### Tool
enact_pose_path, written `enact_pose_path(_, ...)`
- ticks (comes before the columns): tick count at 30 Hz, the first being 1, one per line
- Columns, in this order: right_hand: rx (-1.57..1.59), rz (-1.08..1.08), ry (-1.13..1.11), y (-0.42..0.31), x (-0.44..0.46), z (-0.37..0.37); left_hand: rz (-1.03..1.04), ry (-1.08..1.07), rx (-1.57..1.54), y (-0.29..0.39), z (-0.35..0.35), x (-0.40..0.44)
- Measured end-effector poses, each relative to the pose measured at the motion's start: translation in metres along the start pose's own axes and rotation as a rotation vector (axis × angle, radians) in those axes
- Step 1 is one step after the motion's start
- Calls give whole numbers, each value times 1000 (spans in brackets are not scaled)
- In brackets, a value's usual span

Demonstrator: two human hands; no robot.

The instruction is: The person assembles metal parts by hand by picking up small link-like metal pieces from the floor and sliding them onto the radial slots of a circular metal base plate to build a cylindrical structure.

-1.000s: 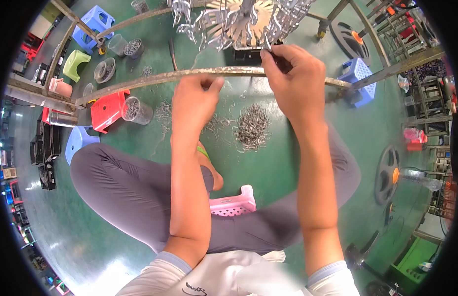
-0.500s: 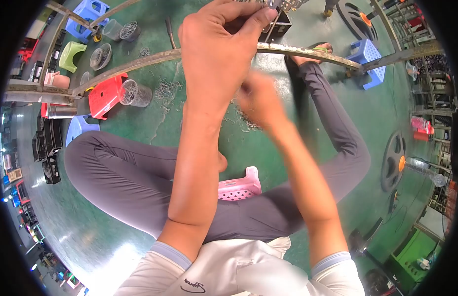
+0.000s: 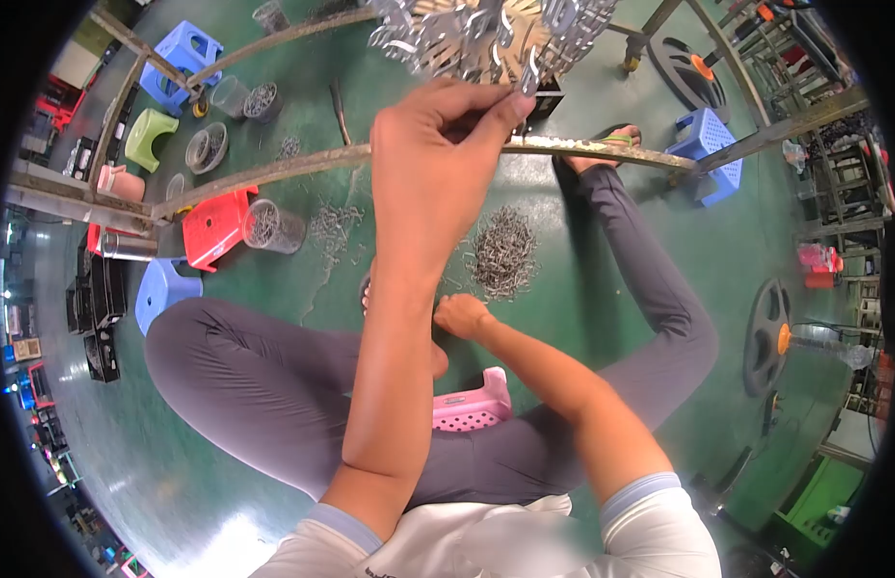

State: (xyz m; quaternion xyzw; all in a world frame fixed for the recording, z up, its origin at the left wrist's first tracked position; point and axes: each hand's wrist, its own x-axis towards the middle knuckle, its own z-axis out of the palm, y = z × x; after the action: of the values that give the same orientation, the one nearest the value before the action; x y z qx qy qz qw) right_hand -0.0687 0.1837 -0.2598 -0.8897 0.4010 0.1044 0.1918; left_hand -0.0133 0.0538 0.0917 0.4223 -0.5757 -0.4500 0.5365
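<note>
My left hand [image 3: 438,144] is raised in front of me, thumb and forefinger pinching the lower end of a shiny bent metal piece [image 3: 531,77]. That piece hangs at the lower edge of a dense cluster of similar metal pieces [image 3: 419,34]. Lower down, my right hand [image 3: 462,316] is closed beside my left forearm, which partly covers its fingers. Whatever it may hold is hidden. Just beyond it on the green floor lies a pile of small metal hooks [image 3: 505,252].
A curved metal frame bar [image 3: 264,169] crosses in front of me. To the left stand a red stool [image 3: 216,226], a clear tub of hooks [image 3: 274,228] and a blue stool [image 3: 166,289]. A pink stool [image 3: 476,400] is beneath me; another blue stool [image 3: 708,149] stands right.
My right hand has dropped from near my left wrist to beside my left forearm, uncovering the hook pile. The view has tilted up, showing more of the hanging cluster. My left hand keeps its pinch.
</note>
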Motion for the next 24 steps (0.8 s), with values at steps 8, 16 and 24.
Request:
enact_pose_path(8, 517, 336, 391, -6, -18, -73, -20, -61, -53, 6, -10, -1)
enact_pose_path(16, 868, 226, 1663, 17, -104, -297, -20, -112, -201, 1, -12, -3)
enact_pose_path(24, 716, 106, 1615, 20, -97, -303, -30, -88, -182, 4, -10, -8)
